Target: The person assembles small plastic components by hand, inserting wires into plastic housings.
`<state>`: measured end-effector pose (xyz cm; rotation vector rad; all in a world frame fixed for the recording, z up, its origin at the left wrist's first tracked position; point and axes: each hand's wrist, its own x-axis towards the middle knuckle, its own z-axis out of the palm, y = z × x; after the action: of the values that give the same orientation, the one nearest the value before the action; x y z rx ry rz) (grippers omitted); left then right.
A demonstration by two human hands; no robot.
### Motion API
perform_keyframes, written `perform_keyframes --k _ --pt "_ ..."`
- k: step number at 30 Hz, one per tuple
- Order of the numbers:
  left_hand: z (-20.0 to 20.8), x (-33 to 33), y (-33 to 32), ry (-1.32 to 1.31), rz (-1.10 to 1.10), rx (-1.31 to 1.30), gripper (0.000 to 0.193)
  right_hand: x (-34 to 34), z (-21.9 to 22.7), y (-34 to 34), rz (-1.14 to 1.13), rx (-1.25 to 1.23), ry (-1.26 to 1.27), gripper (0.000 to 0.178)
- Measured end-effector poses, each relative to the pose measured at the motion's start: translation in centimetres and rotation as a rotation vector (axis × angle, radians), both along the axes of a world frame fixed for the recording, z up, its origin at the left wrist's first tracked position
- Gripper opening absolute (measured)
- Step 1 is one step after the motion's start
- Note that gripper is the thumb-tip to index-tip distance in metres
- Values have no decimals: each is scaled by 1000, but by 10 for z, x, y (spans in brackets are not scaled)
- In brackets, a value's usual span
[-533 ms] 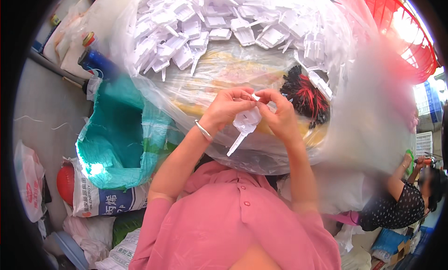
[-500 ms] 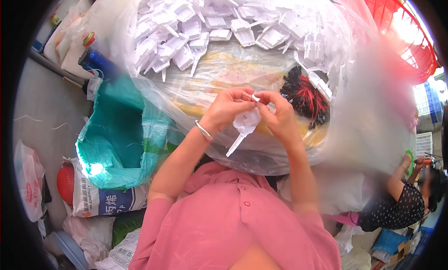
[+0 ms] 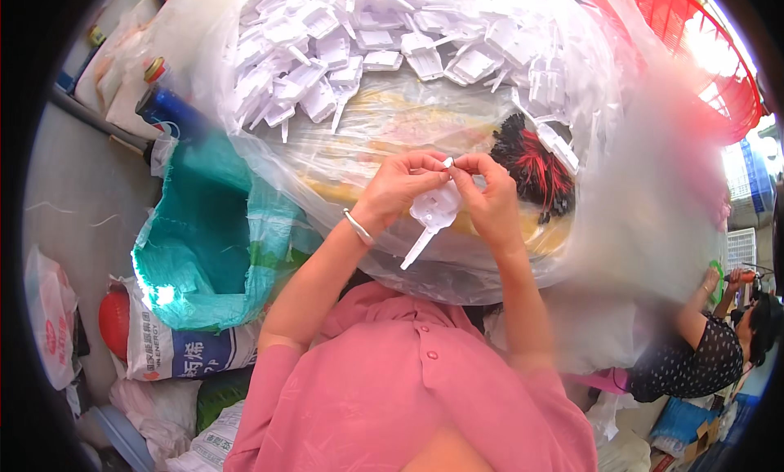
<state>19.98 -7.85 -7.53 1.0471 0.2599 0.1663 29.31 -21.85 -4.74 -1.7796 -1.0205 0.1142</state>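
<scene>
Between my two hands hangs a white plastic part (image 3: 437,206) with a wide body and a narrow stem that points down and to the left. My left hand (image 3: 402,186), with a silver bangle on the wrist, pinches its upper end. Close against those fingertips, my right hand (image 3: 490,196) is closed too, thumb and forefinger at the same end. A small white tip shows between the fingers; finer detail there is hidden. Just right of my right hand lies a bundle of black and red wires (image 3: 535,170). Beyond my hands spreads a heap of similar white plastic parts (image 3: 327,51).
Clear plastic sheeting (image 3: 392,113) covers the work surface. On the left stand an open green woven sack (image 3: 261,251) and a blue bottle (image 3: 171,109). A red basket (image 3: 665,19) is at the far right. Another person (image 3: 694,349) works at the right edge.
The white part has turned a little, its stem end shifting slightly right and up. Both hands keep their pinch at almost the same spot, with fingers slightly shifted.
</scene>
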Motion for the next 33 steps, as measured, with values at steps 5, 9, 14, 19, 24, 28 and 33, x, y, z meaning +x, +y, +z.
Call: perform_keyframes --k 5,9,14,19,24,28,33 --pt "-3 2 -2 9 85 253 10 -2 -2 1 10 35 93 15" --pt "7 -1 -1 -36 16 247 8 5 -3 1 60 103 306 11" --pt "5 -3 1 -78 -70 85 8 13 -10 -1 117 125 179 14" --pt "7 -6 1 -104 -113 -40 9 16 -10 -5 188 115 332 15" --pt "-1 -2 -8 -125 7 -59 11 11 -12 -4 137 87 260 14" --pt "0 -4 -14 -136 127 28 12 8 -13 -6 132 67 246 13" --pt "-3 -6 -15 -143 158 26 13 12 -13 -9 191 41 326 13"
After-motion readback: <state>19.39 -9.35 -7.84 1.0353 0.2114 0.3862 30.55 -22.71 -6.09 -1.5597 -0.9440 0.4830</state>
